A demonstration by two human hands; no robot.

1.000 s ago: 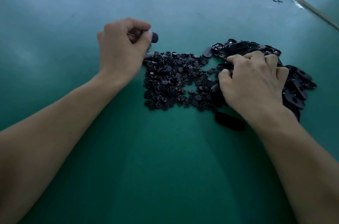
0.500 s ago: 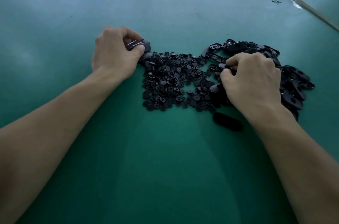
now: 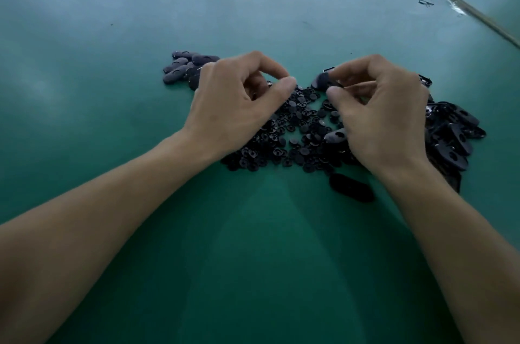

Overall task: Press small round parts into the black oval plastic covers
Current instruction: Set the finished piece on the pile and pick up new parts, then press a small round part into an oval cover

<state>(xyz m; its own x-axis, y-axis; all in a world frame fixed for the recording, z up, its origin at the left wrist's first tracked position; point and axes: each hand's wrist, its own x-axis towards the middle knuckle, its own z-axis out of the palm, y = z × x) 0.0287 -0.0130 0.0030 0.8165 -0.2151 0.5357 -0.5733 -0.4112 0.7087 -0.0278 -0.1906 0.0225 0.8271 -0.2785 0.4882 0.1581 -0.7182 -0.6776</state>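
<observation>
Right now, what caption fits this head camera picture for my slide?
The right hand pinches a black oval cover near the left hand, over small round parts.

The left hand (image 3: pixel 239 107) no longer grips a cover and has shifted right over the round parts (image 3: pixel 295 129), while the right hand (image 3: pixel 382 113) has raised an oval cover (image 3: pixel 323 81) to mid-frame.

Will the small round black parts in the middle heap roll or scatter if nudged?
Probably scatter: the small round black parts lie loose on the smooth green table. Most lie flat, so likely slide, not roll.
</observation>
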